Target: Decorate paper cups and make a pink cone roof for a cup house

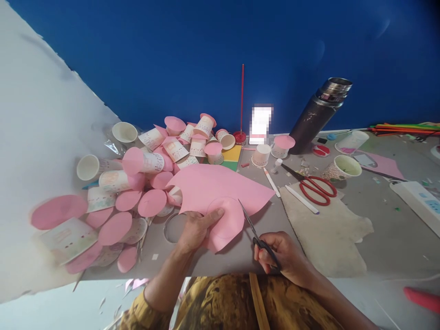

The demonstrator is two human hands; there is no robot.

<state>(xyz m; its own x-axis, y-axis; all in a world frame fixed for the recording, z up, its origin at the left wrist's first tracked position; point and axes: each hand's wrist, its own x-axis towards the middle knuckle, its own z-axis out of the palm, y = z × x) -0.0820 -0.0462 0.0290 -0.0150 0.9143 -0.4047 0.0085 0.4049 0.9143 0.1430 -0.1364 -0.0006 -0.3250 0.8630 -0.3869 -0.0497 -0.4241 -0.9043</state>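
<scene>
A large sheet of pink paper [213, 183] with a curved cut edge lies over the near middle of the table. My left hand [197, 229] pinches its lower part, thumb on top beside a faintly drawn circle. In my right hand [280, 254] is a pair of black-handled scissors [254, 231], fingers in the loops. The blades meet the paper's right side near that circle. Just left of my left hand lies a clear ring-shaped item [171, 229], partly hidden by the hand.
Paper cups [115, 181] and pink discs [115, 228] pile up on the left. Red-handled scissors [318, 190], a white marker [302, 199] and a torn cloth-like sheet [325, 229] lie right. A dark flask [316, 119] leans on the blue wall; a power strip [417, 201] sits far right.
</scene>
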